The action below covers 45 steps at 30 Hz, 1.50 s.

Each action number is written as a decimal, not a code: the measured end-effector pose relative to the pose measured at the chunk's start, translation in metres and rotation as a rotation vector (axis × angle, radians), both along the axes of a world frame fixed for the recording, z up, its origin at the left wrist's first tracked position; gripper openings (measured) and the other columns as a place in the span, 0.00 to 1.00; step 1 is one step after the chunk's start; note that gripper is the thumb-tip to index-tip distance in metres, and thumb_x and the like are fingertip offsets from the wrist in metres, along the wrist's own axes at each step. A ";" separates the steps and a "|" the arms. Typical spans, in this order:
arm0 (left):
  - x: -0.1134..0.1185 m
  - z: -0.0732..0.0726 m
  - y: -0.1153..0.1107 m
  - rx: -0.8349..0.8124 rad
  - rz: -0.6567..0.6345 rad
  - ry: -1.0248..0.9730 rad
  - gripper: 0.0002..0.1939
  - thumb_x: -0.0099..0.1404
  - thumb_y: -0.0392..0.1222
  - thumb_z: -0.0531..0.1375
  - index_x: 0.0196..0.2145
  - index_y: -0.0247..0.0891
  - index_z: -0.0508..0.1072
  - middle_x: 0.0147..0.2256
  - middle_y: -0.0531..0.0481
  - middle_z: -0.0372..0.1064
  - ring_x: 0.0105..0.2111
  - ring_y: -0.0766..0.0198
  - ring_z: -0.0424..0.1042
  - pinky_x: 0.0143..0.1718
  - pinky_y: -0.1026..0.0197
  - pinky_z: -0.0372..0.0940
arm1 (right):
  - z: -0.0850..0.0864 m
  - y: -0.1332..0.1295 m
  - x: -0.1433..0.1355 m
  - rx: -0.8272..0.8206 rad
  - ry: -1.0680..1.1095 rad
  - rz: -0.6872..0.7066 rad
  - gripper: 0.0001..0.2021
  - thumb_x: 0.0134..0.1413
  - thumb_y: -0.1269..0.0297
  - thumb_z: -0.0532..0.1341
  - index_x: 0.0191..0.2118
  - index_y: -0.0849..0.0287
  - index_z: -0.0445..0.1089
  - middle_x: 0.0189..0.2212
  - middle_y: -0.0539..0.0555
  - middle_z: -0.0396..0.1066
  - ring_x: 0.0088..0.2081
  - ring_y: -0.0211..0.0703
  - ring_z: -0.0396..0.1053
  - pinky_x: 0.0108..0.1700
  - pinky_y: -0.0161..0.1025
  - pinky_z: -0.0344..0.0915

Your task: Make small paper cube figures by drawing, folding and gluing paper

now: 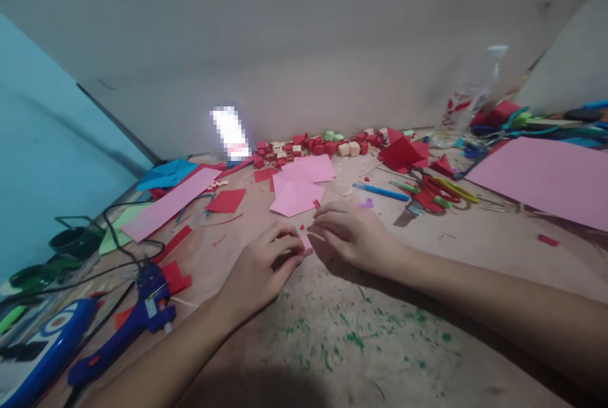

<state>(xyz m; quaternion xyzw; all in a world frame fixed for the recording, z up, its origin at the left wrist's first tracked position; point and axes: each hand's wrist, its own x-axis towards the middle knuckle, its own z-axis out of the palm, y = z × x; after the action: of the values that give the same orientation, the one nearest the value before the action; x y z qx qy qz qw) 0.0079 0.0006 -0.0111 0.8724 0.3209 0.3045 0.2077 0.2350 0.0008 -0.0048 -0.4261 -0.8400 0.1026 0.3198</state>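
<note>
Pink paper piece (308, 245) is resting low on the counter (266, 357), and my left hand (266, 262) is holding it narrowly between thumb and fingertips. My right hand (356, 237) is hovering just beside it with the fingers bent and close together; whether they are pinching anything, I cannot tell. One tiny red bit (302, 227) is lying between the hands. Beyond them, pink sheets (297, 197) are overlapping, and a red paper square (227, 201) is lying to their left. Farther back, many small red, cream and green shapes (318, 145) are sitting along the wall, and they are looking already finished to me. The pink piece is seeming not yet complete, in my judgement. A large pink sheet (546, 180) is lying at the right, looking mostly unused, while the glue gun (142, 316) and the scissors (430, 196) are resting untouched.
</note>
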 end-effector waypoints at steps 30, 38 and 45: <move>-0.003 -0.005 0.004 0.076 0.075 -0.125 0.14 0.67 0.36 0.63 0.51 0.38 0.73 0.47 0.42 0.72 0.48 0.57 0.72 0.51 0.54 0.70 | 0.004 0.007 0.013 -0.057 -0.011 -0.130 0.12 0.68 0.68 0.50 0.52 0.52 0.65 0.45 0.60 0.77 0.43 0.53 0.77 0.39 0.46 0.70; -0.003 -0.001 0.006 0.028 0.102 -0.026 0.12 0.69 0.40 0.61 0.50 0.41 0.73 0.50 0.43 0.74 0.51 0.55 0.72 0.54 0.50 0.68 | -0.005 0.001 0.012 -0.126 -0.152 0.050 0.07 0.68 0.62 0.55 0.38 0.54 0.68 0.28 0.53 0.71 0.26 0.43 0.67 0.27 0.40 0.59; -0.002 -0.002 0.005 0.064 0.076 0.009 0.13 0.69 0.37 0.61 0.52 0.39 0.71 0.49 0.42 0.74 0.51 0.55 0.72 0.53 0.51 0.68 | -0.010 0.000 0.016 -0.095 -0.253 -0.015 0.12 0.70 0.56 0.53 0.38 0.54 0.68 0.27 0.51 0.72 0.23 0.41 0.66 0.26 0.40 0.53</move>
<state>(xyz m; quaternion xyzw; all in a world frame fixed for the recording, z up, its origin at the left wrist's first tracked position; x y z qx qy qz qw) 0.0054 0.0055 -0.0133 0.8672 0.3447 0.3185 0.1666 0.2513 0.0005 -0.0152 -0.4566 -0.8647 0.0850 0.1915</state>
